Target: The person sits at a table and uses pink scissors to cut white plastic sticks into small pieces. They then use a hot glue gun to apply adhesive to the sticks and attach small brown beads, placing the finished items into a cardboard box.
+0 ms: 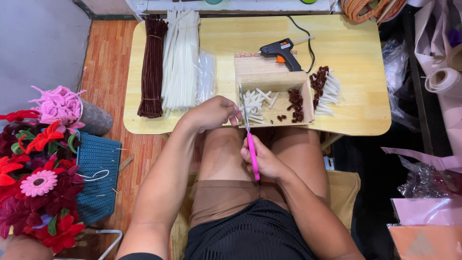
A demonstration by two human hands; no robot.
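The right hand (267, 161) is closed around the pink handles of a pair of scissors (249, 132), whose thin metal blades point away from the body, up over the near edge of the low wooden table (356, 72). The left hand (211, 113) sits at that same edge with its fingers curled toward the blades; it seems to pinch something small there, but what it has hold of is too small to tell. To cut well, the blades should meet the piece squarely, with the left fingertips kept just clear of them and the work held above the shallow cardboard tray (269, 79), so that offcuts drop in (not onto the lap).

The tray is ribbed and tan. Inside it lie short white fuzzy stem pieces (255, 103) and a cluster of dark brown bits (294, 105). Just beside its right wall lies a pile of white stubs with brown tips (325, 89). At the table's left end lie long bundles, one of brown chenille stems (153, 65) and one of white stems (180, 60), both soft and bristly. A black glue gun (284, 52) rests near the far edge.
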